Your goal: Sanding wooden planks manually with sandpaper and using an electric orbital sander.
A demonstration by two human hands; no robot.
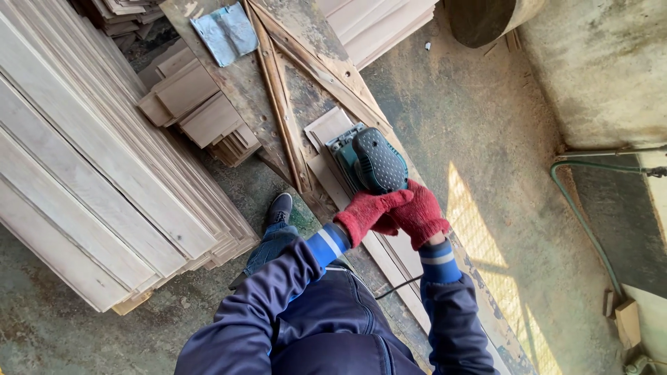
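A green hand sander (374, 160) with a dark dotted grip rests on a pale wooden board (332, 184) that lies along a rough workbench (309, 31). My left hand (369, 212) and my right hand (421, 212), both in red knit gloves, are clasped together on the near end of the sander's grip. A black cable (396, 287) runs from below my hands toward my body. The sander's base covers the far part of the board.
A big stack of long pale planks (90, 160) lies on the left, shorter offcuts (198, 114) beside it. A blue sanding sheet (224, 31) lies on the workbench top. A green hose (583, 222) runs along the concrete wall on the right. My shoe (279, 208) stands under the bench.
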